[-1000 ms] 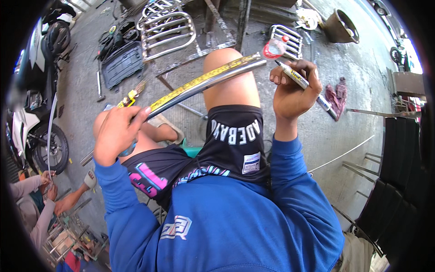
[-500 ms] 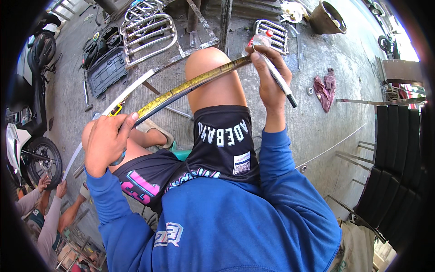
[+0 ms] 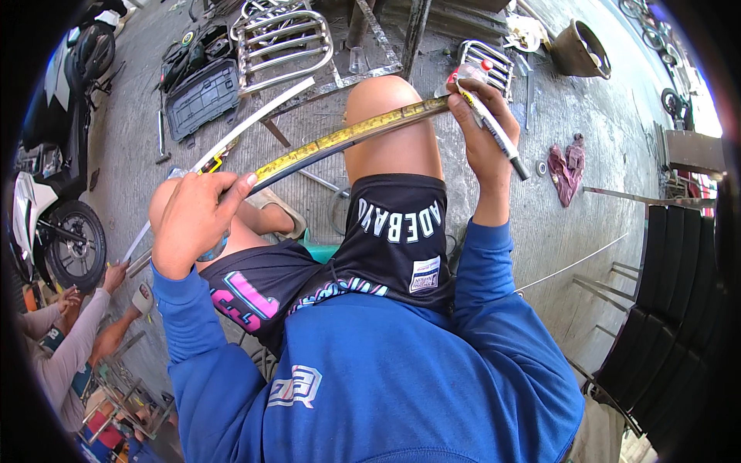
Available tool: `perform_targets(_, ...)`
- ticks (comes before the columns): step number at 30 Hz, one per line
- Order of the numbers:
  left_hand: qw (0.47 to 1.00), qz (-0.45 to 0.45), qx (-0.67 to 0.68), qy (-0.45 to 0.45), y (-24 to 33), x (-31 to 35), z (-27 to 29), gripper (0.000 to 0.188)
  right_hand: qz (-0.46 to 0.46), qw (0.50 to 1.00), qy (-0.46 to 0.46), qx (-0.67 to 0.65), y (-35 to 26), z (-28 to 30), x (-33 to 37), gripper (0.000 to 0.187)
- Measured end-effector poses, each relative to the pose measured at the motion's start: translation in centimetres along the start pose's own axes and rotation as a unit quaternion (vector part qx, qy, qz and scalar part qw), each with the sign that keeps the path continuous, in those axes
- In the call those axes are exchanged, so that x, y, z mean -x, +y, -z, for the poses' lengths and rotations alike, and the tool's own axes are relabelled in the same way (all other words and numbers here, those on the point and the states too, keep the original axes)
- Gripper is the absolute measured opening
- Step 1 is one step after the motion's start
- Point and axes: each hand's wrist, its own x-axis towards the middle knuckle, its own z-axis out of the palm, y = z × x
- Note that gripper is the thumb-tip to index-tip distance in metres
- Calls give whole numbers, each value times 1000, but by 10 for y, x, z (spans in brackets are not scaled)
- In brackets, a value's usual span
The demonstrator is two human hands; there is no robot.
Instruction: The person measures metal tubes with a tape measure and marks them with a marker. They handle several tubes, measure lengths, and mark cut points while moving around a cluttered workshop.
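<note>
A yellow tape measure blade (image 3: 324,141) lies stretched along a slim metal tube (image 3: 297,168) that runs across my knees. My left hand (image 3: 197,220) is closed round the tube and blade at the left, thumb on top; a rounded bluish thing (image 3: 216,247) shows partly beneath its palm. At the tube's right end, my right hand (image 3: 486,131) pinches the blade's end between thumb and fingers. A white marker pen (image 3: 500,139) with a dark tip sits in the same hand, pointing down and right. Beyond my left hand, a pale strip (image 3: 255,123) slants up to the right.
A co-worker's hand (image 3: 116,275) is at the lower left, near parked motorcycles (image 3: 73,247). Metal chair frames (image 3: 282,50), an open dark tool case (image 3: 202,99) and a bucket (image 3: 580,50) stand ahead. A maroon cloth (image 3: 567,170) and black benches (image 3: 668,301) are on the right.
The scene has shifted right in the picture as the head turned. The pale strip's end reaches farther up and right. Both hands keep their hold on the tube and tape.
</note>
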Motion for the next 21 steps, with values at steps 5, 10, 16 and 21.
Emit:
perform_targets(5,999,-30,-14,24,-4,0,-4,43,106,981,18,-163,-28,-24,9,26)
perform_targets(10,998,-37,-48,33,-6,0,-5,45,131,972,-165,-101,-40,-64,6,24)
perform_targets(16,997,-53,-39,47,-11,-1,-8,54,209,962,-170,-42,-34,-70,4,9)
perform_targets(21,998,-46,-33,35,-10,-3,-6,56,236,959,-156,10,-29,-74,6,4)
